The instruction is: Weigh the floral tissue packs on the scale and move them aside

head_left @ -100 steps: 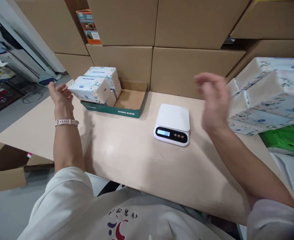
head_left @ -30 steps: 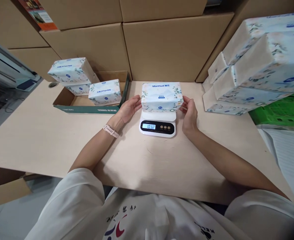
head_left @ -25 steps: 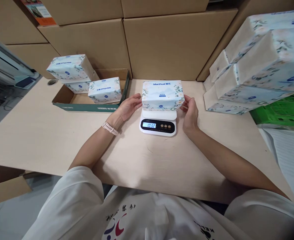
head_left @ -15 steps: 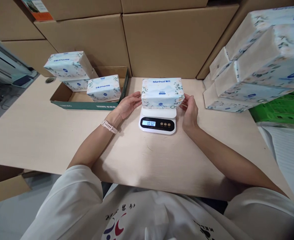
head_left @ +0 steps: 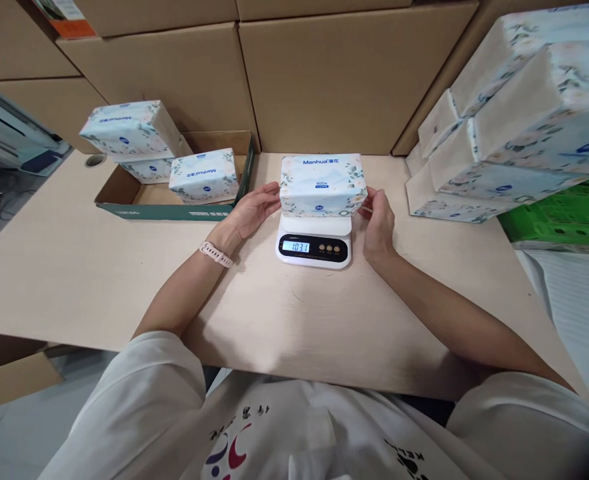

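A pack of tissues (head_left: 323,185) with a pale blue floral wrapper rests on a white digital scale (head_left: 314,260), whose lit display seems to read 1031. At the pack's left side, my left hand (head_left: 254,212) has its fingers stretched out, tips close to the wrapper. My right hand (head_left: 379,223) is open at the other side, fingers slightly bent and partly hidden behind the pack's edge. Whether either hand touches the wrapper I cannot tell. Neither hand grips anything.
Left of the scale, a green-edged cardboard tray (head_left: 164,212) holds several tissue packs (head_left: 204,177). More packs (head_left: 519,140) are stacked at the right, near a green crate (head_left: 554,217). Large cardboard boxes (head_left: 339,87) line the table's (head_left: 294,333) back. An open carton (head_left: 17,373) is at lower left.
The scale's display goes from about 1032 to 1031. The whole view shifts slightly; my hands keep their places beside the pack.
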`<control>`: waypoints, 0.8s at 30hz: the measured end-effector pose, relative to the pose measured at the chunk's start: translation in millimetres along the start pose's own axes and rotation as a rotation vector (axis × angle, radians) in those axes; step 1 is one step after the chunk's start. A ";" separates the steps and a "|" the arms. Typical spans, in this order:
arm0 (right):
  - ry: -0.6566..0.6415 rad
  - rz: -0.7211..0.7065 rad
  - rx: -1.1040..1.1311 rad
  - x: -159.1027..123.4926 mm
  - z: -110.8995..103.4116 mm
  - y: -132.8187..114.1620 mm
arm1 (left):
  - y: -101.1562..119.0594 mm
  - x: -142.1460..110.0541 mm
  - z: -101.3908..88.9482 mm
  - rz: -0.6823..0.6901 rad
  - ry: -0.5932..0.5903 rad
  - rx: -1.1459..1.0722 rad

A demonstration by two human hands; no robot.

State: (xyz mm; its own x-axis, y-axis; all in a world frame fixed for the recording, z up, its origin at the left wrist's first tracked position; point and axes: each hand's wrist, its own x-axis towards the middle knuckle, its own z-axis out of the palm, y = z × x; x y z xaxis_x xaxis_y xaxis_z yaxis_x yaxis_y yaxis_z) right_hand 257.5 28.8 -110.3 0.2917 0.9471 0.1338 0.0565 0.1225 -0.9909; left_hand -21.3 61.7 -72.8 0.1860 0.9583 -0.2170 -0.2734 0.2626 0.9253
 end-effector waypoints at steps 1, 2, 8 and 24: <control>0.004 -0.004 -0.002 -0.8 -0.2 -0.4 | 1.1 -0.5 -0.3 -0.002 0.001 -0.008; 0.012 -0.010 -0.004 -2.2 -0.4 -1.3 | 2.7 -1.2 -0.9 -0.005 0.003 -0.020; 0.139 -0.147 -0.078 -15.2 -2.4 -8.8 | 19.3 -10.9 -3.4 -0.002 -0.049 0.067; 0.087 -0.229 -0.176 -1.3 -0.3 -15.9 | 50.3 -1.0 65.9 0.104 -0.017 0.470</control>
State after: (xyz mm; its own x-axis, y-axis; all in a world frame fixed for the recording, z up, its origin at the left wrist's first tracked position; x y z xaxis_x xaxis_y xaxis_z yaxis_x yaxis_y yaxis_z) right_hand 256.5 25.5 -94.7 0.3320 0.8710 0.3621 0.2931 0.2696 -0.9173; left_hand 27.0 66.5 -5.6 0.1964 0.9738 -0.1145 0.1642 0.0825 0.9830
